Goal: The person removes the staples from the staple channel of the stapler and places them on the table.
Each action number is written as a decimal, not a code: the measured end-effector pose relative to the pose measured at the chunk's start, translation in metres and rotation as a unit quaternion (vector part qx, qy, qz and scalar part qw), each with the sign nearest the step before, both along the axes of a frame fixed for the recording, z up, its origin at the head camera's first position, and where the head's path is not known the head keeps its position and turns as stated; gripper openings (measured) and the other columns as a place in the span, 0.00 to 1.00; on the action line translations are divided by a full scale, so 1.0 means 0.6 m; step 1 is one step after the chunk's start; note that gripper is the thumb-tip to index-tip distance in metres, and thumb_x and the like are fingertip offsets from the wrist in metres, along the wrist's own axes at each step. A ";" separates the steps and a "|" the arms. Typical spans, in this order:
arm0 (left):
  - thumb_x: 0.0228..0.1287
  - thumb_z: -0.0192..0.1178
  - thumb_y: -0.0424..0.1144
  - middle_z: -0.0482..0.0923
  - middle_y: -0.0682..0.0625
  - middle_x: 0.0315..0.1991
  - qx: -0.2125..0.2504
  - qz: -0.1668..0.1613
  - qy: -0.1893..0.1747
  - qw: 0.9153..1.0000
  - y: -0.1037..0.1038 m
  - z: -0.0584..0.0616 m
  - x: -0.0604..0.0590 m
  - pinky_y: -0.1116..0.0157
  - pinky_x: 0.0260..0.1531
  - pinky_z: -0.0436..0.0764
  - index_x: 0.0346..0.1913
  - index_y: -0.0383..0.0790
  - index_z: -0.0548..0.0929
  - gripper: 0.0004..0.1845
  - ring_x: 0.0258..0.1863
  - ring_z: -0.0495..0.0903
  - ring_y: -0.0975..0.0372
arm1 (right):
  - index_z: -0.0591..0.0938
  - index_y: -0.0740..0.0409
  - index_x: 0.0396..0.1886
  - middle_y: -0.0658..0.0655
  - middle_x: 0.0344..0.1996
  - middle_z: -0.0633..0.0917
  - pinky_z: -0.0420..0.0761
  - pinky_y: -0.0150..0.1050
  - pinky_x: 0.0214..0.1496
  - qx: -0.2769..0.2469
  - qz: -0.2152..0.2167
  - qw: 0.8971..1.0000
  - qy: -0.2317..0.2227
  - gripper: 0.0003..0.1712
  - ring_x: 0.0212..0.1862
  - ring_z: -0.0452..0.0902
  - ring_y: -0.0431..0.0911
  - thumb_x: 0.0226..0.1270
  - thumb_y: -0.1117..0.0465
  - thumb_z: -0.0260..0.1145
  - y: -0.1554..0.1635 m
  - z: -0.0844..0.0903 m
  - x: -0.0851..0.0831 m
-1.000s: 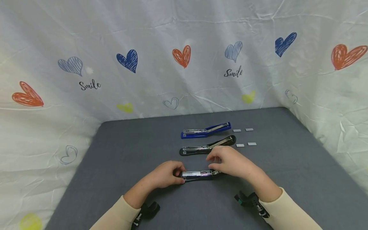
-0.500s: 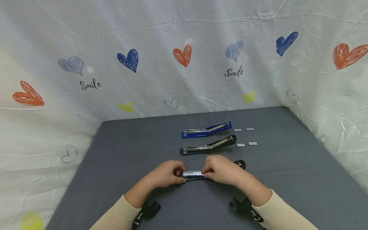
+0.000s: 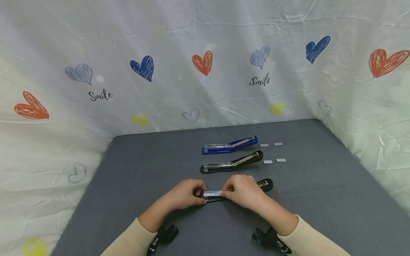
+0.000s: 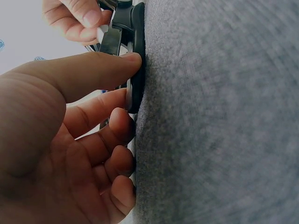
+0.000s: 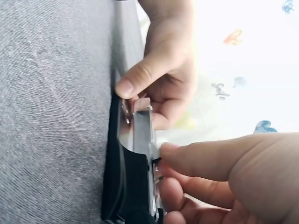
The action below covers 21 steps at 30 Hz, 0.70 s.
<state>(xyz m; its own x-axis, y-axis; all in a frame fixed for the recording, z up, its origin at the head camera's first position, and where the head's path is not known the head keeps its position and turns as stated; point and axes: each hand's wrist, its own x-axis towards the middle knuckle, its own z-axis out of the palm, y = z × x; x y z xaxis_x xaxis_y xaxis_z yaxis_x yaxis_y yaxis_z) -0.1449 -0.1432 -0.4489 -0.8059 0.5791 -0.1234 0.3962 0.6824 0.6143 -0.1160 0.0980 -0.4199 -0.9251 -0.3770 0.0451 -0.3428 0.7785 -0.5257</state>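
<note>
An opened black stapler (image 3: 213, 195) lies on the grey table in front of the person, its metal magazine exposed. The left hand (image 3: 189, 193) grips the stapler's left end, its thumb (image 4: 105, 65) on the near side of the base and a finger on the far side. Over the middle of the magazine, the right hand (image 3: 245, 192) pinches a small silvery staple strip (image 5: 156, 150), mostly covered by the fingertips. The stapler's raised cover (image 3: 266, 184) shows beyond the right hand; the hinge is hidden behind that hand.
Farther back lie another opened black stapler (image 3: 219, 165) and an opened blue stapler (image 3: 217, 148). Staple strips sit right of them, including one beside the black stapler (image 3: 280, 160) and one beside the blue (image 3: 278, 144). A white curtain (image 3: 169, 96) hangs behind.
The right hand has come down from above the near stapler's hinge onto its magazine, then slid a little left along it. The left hand keeps its grip on the left end.
</note>
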 end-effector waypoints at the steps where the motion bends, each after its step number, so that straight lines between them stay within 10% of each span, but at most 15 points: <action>1: 0.58 0.78 0.40 0.73 0.56 0.26 -0.001 0.000 0.000 1.000 0.000 -0.001 0.000 0.63 0.31 0.67 0.39 0.51 0.86 0.11 0.28 0.69 0.65 | 0.88 0.43 0.23 0.35 0.21 0.81 0.72 0.44 0.40 -0.006 -0.001 1.000 0.001 0.08 0.26 0.71 0.34 0.61 0.56 0.78 -0.001 -0.001 -0.001; 21: 0.58 0.77 0.40 0.73 0.55 0.27 -0.002 -0.003 -0.001 1.000 0.000 0.002 0.000 0.63 0.31 0.67 0.40 0.51 0.85 0.11 0.28 0.69 0.65 | 0.92 0.53 0.35 0.43 0.26 0.85 0.75 0.35 0.31 -0.012 0.035 0.998 0.042 0.06 0.27 0.73 0.34 0.57 0.65 0.77 -0.009 -0.010 0.000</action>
